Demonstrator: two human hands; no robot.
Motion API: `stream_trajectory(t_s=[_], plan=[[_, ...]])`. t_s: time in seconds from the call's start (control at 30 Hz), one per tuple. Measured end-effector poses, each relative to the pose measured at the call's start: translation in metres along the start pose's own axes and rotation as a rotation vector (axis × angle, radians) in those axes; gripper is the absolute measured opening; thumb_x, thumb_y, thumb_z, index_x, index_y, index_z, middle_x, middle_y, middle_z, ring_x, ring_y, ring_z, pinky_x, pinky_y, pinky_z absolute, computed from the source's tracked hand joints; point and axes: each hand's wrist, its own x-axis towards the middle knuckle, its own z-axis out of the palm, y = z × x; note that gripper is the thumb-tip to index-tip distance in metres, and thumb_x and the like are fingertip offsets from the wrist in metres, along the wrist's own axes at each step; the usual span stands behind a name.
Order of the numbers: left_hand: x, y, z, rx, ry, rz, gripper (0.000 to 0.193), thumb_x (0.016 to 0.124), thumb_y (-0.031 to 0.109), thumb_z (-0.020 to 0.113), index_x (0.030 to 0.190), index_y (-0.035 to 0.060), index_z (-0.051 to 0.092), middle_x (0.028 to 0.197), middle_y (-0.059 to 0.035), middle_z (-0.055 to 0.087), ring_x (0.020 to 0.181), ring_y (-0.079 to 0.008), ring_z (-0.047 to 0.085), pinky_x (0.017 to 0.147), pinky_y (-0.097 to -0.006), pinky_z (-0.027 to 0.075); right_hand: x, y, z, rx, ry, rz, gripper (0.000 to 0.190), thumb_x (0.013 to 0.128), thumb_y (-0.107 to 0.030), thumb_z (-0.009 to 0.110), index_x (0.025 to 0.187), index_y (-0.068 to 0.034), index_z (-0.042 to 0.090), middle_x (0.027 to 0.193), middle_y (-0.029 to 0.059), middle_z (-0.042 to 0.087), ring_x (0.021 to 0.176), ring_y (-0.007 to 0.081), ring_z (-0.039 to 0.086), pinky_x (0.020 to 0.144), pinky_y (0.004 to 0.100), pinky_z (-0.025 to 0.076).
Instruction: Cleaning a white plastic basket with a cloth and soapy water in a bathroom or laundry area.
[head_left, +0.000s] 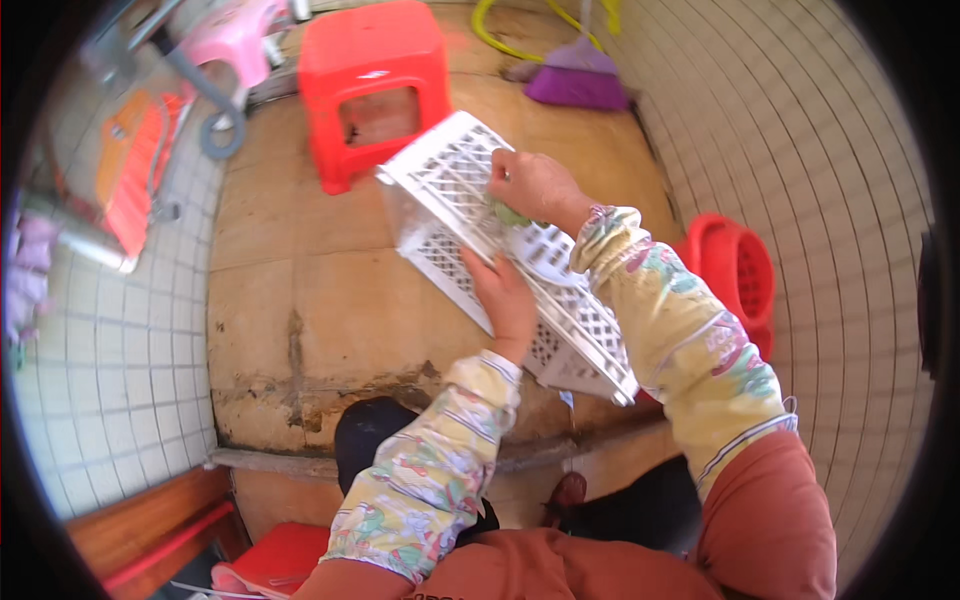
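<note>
A white plastic lattice rack (577, 319), tilted diagonally, is held before me above the tiled floor. My left hand (504, 296) grips its near long edge, thumb and fingers around the rim. Over the upper part of the rack, my right hand (536, 184) is closed on a green scrubbing cloth or pad (514, 215), which is partly hidden under the fingers and lies against the lattice. Both forearms wear patterned yellow sleeve covers.
A red plastic stool (375, 82) stands beyond the rack. Behind it are a purple broom (577, 79) and a yellow hose (487, 34). A red plastic basket (739, 277) is by the right tiled wall. An orange dustpan-like item (131, 172) is at left.
</note>
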Motion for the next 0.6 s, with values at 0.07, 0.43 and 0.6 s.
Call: stream_trajectory(t_s=[0.07,0.43,0.6], plan=[[0.006,-0.013,0.002,-0.022,0.007,0.002,0.05,0.09,0.012,0.038,0.133,-0.0091,0.023,0.125,-0.0271,0.043,0.112,-0.0333,0.046,0.098,-0.0379,0.033,-0.055,0.028,-0.022,0.076,-0.007,0.021,0.021,0.078,-0.028,0.057,0.084,-0.007,0.058,0.077,0.015,0.063,0.072,0.0306,0.062,0.068,0.0401,0.048],[0.005,-0.003,0.009,-0.168,-0.058,-0.123,0.035,0.091,0.007,0.038,0.124,-0.0051,0.036,0.122,-0.0182,0.048,0.105,-0.024,0.052,0.09,-0.0346,0.042,-0.39,0.223,-0.041,0.971,0.293,0.948,0.023,0.075,-0.012,0.068,0.085,-0.005,0.048,0.08,0.0081,0.058,0.079,0.014,0.06,0.063,0.0269,0.049],[0.017,0.004,-0.014,-0.158,-0.094,-0.161,0.035,0.093,0.008,0.037,0.126,-0.0022,0.038,0.118,-0.0164,0.053,0.099,-0.0237,0.058,0.085,-0.0348,0.048,-0.369,0.297,0.04,0.528,-0.2,0.902,0.031,0.076,-0.021,0.064,0.098,-0.003,0.053,0.087,0.0148,0.061,0.089,0.0237,0.06,0.075,0.0339,0.048]])
